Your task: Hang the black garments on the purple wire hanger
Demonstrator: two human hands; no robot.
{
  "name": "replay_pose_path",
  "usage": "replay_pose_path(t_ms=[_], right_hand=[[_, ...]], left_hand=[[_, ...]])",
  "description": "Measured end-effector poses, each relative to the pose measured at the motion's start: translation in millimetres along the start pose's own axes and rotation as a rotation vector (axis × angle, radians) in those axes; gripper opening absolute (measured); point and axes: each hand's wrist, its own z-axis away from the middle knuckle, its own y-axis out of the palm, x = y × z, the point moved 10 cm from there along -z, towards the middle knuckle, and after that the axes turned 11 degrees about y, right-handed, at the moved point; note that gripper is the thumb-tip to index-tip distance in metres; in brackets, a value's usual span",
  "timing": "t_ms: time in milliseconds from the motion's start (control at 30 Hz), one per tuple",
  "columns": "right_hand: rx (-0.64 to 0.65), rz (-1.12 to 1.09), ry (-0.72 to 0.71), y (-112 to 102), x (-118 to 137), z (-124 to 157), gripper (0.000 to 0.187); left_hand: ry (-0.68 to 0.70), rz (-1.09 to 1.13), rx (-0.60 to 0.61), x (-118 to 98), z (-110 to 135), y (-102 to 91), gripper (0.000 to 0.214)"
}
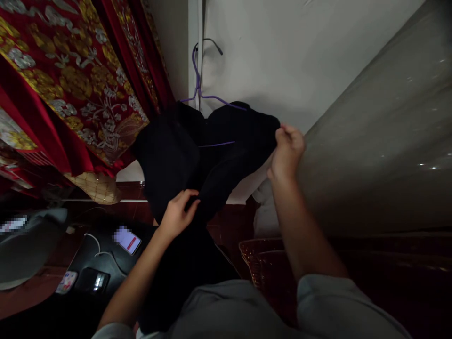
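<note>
A black shirt hangs on a purple wire hanger in front of a pale wall, its neck opening spread and the hanger's lower bar showing inside. My right hand pinches the shirt's right-hand edge near the sleeve and holds it out sideways. Lower down, my left hand has thumb and fingers closed on the front of the shirt. The cloth is so dark that its folds and fastenings are hard to make out.
Red cloth with gold and silver embroidery hangs at the left. A lit phone, a dark phone and a white cable lie on a black surface. Shiny pale fabric hangs at the right, above dark red furniture.
</note>
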Motion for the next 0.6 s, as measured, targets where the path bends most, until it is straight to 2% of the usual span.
replay_pose_path(t_ms=[67, 133, 167, 233, 267, 333, 400, 500, 600], right_hand=[[-0.114, -0.017, -0.059, -15.8, 6.9, 35.1, 0.02], [-0.136, -0.055, -0.085, -22.0, 13.2, 87.9, 0.021], [-0.087, -0.04, -0.012, -18.0, 7.6, 114.9, 0.021], [0.192, 0.08, 0.191, 10.6, -13.4, 168.7, 0.017], [0.373, 0.108, 0.275, 28.9, -24.3, 195.4, 0.017], [0.591, 0.138, 0.35, 52.7, -37.5, 232.4, 0.018], [0.638, 0.147, 0.351, 63.0, -43.0, 242.0, 0.017], [0.62, 0.141, 0.325, 66.6, -45.2, 236.8, 0.013], [0.678, 0.123, 0.275, 67.7, -42.2, 240.2, 0.011]], left_hand=[[-0.084, 0.117, -0.183, 3.3, 12.3, 1.8, 0.039], [-0.205, 0.259, -0.412, 11.3, 26.9, 3.2, 0.063], [-0.269, 0.332, -0.503, 15.5, 34.3, 6.2, 0.07], [-0.389, 0.451, -0.58, 21.6, 45.4, 17.1, 0.067], [-0.436, 0.491, -0.574, 22.9, 48.9, 22.5, 0.057], [-0.499, 0.544, -0.532, 23.7, 53.5, 29.0, 0.033], [-0.523, 0.572, -0.501, 23.6, 56.1, 28.6, 0.022], [-0.525, 0.582, -0.507, 24.4, 58.4, 20.9, 0.024], [-0.535, 0.573, -0.522, 25.6, 60.5, 16.5, 0.021]])
